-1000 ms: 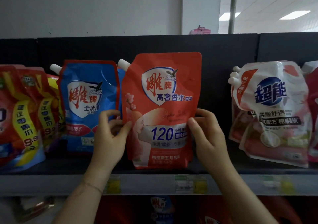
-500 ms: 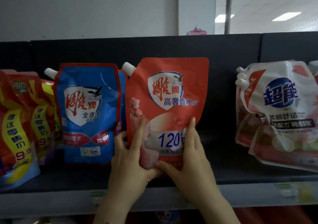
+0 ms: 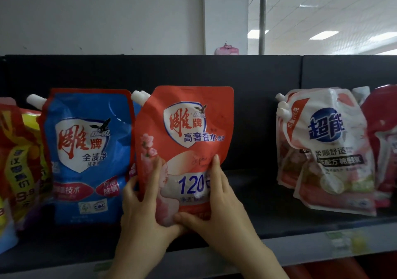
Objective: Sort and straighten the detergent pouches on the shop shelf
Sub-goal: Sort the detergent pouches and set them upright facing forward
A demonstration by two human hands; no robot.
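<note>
A red-orange detergent pouch [image 3: 187, 128] with a white spout stands upright in the middle of the dark shelf [image 3: 268, 203]. My left hand [image 3: 144, 212] grips its lower left edge, thumb lying up the front and fingers behind. My right hand [image 3: 219, 210] holds the lower right part, one finger pointing up the front and the thumb across the bottom. A blue pouch [image 3: 86, 150] stands upright just to its left, touching or nearly touching it. White and pink pouches [image 3: 328, 150] lean in a loose stack at the right.
Red and yellow pouches [image 3: 19, 160] crowd the far left. A dark red pouch [image 3: 382, 139] shows at the right edge. A bare gap of shelf lies between the red-orange pouch and the white stack. Price labels [image 3: 343, 242] line the shelf's front rail.
Both hands have slid from the pouch's sides down to its bottom corners. The red-orange pouch now stands lower and closer to the blue pouch.
</note>
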